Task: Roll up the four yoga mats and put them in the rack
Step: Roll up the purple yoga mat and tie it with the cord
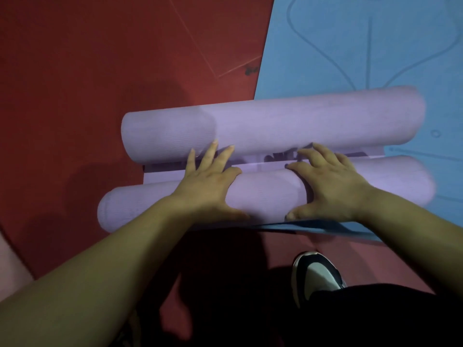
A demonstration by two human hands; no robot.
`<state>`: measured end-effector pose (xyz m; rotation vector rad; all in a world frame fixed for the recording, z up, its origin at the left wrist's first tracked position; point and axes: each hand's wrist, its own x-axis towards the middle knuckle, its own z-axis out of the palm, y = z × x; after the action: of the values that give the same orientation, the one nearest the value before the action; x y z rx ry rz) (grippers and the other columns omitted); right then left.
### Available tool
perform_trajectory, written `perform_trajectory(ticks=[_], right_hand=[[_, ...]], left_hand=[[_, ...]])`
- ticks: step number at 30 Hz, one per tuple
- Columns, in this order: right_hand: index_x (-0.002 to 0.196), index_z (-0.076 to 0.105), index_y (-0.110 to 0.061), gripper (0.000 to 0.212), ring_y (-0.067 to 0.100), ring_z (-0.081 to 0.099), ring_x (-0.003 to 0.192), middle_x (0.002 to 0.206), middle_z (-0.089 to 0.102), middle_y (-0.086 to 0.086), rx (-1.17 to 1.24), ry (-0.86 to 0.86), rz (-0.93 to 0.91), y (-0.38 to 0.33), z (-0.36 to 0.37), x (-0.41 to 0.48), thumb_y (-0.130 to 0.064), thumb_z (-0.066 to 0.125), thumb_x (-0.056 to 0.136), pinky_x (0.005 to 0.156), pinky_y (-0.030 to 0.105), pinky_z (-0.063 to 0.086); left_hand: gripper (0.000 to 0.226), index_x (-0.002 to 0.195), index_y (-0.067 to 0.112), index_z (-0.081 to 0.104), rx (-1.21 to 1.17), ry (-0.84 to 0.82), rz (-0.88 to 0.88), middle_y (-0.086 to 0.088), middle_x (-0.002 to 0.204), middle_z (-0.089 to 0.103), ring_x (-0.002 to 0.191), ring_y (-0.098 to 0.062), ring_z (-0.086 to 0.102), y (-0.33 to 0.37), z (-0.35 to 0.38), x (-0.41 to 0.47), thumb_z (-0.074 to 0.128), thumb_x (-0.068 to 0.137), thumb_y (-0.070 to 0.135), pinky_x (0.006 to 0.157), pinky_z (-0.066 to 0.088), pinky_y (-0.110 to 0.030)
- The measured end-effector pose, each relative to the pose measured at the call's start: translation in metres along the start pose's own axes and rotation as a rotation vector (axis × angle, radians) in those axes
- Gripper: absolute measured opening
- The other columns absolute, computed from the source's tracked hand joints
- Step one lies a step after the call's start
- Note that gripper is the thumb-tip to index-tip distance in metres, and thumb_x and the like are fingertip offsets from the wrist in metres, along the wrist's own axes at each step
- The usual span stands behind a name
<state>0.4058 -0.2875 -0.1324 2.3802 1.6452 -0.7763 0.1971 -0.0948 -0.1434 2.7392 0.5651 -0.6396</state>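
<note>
**Two hands on a purple mat rolled from both ends**

Head camera, looking down: a purple yoga mat (pixel 273 121) lies across a red floor (pixel 75 58), curled into two parallel rolls with a narrow flat strip between them. The left hand (pixel 210 184) and right hand (pixel 330 186) rest spread on the nearer roll, fingers reaching toward the gap, gripping nothing. A flat blue mat (pixel 363 46) lies beneath, to the right. A shoe (pixel 315 271) shows below.
</note>
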Motion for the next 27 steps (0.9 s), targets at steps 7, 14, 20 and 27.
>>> perform_trajectory(ticks=[7,14,20,27], right_hand=[[0.153,0.032,-0.037,0.125,0.028,-0.006,0.155,0.167,0.006,0.001,0.019,-0.006,0.012,0.001,-0.010,0.010,-0.098,0.036,0.044,0.123,0.057,0.010],[0.152,0.029,-0.036,0.127,0.030,0.002,0.155,0.168,0.010,0.001,-0.025,0.001,0.036,-0.002,-0.006,0.009,-0.102,0.038,0.045,0.122,0.060,0.011],[0.152,0.034,-0.037,0.129,0.032,-0.007,0.155,0.169,-0.002,0.002,0.020,-0.050,0.020,0.005,-0.025,0.028,-0.101,0.037,0.041,0.122,0.060,0.012],[0.152,0.026,-0.035,0.126,0.034,0.000,0.155,0.169,0.000,0.006,-0.069,0.024,0.006,0.004,-0.013,0.020,-0.101,0.039,0.045,0.121,0.062,0.013]], left_hand=[[0.103,0.148,0.038,0.030,-0.052,0.060,-0.045,0.003,0.166,-0.024,0.152,-0.021,-0.025,0.000,0.004,-0.004,0.058,0.063,0.089,0.121,-0.006,-0.064],[0.102,0.146,0.038,0.039,-0.083,0.009,-0.039,0.004,0.168,-0.018,0.153,-0.025,-0.024,-0.003,-0.010,0.006,0.065,0.060,0.086,0.121,-0.006,-0.064],[0.111,0.155,0.040,0.019,-0.011,0.059,-0.074,0.004,0.166,-0.024,0.153,-0.023,-0.024,-0.001,-0.003,-0.003,0.063,0.064,0.086,0.121,-0.008,-0.063],[0.112,0.153,0.047,0.022,-0.107,0.017,-0.083,0.007,0.167,-0.021,0.155,-0.026,-0.013,-0.008,-0.010,0.006,0.068,0.058,0.085,0.121,0.001,-0.064]])
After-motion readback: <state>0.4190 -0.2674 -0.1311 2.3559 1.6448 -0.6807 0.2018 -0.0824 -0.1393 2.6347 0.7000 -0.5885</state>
